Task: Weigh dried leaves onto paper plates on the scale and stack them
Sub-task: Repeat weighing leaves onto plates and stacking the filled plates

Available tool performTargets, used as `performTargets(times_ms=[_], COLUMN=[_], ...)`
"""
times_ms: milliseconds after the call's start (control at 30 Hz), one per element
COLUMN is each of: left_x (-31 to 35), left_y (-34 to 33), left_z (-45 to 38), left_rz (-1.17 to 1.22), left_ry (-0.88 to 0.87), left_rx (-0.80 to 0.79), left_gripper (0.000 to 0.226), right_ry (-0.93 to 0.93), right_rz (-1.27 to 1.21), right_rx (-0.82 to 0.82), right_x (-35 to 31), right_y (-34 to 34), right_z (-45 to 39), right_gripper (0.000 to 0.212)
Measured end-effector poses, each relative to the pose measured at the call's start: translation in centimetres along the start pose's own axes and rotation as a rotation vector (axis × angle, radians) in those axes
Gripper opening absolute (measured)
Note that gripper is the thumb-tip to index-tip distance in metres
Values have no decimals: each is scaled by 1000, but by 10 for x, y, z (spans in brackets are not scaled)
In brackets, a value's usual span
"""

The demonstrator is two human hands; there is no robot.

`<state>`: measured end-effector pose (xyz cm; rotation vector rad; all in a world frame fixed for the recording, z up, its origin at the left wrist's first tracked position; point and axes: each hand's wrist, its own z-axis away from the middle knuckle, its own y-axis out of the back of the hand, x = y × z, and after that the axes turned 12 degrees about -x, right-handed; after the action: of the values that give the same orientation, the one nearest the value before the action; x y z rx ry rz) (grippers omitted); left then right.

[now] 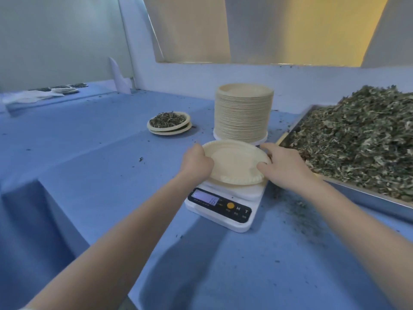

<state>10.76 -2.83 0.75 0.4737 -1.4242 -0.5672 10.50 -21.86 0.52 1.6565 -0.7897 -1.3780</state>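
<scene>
An empty paper plate (234, 161) sits on the white digital scale (223, 205) at the centre. My left hand (196, 162) grips its left rim, and my right hand (283, 165) holds its right rim with the thumb on the plate. Behind the scale stands a tall stack of empty paper plates (243, 113). To the left rear, a filled plate of dried leaves (168, 120) lies on top of other plates. A heap of dried leaves (357, 139) fills a metal tray (366, 196) on the right.
Blue cloth (100, 153) covers the table, with leaf crumbs scattered near the scale and the tray. More filled plates (64, 88) and white paper lie at the far left rear. A white wall and a window stand behind.
</scene>
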Motion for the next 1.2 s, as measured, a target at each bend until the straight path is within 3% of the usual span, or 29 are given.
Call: performTargets(times_ms=[267,1033,1200], left_x=[-11,-8,-8], left_y=[-2,8,9], left_z=[-13,-27,-27], left_rz=[139,149,169], left_ry=[-25,-71,-72], left_rx=[-10,31,35], left_gripper=[56,57,58], right_ry=[-6,48,99], right_rz=[-77,-83,-79], right_rx=[50,63,-23], right_x=[11,3,1], right_y=[-3,-1,3], right_z=[-10,-19,-14], right_gripper=[49,47,63])
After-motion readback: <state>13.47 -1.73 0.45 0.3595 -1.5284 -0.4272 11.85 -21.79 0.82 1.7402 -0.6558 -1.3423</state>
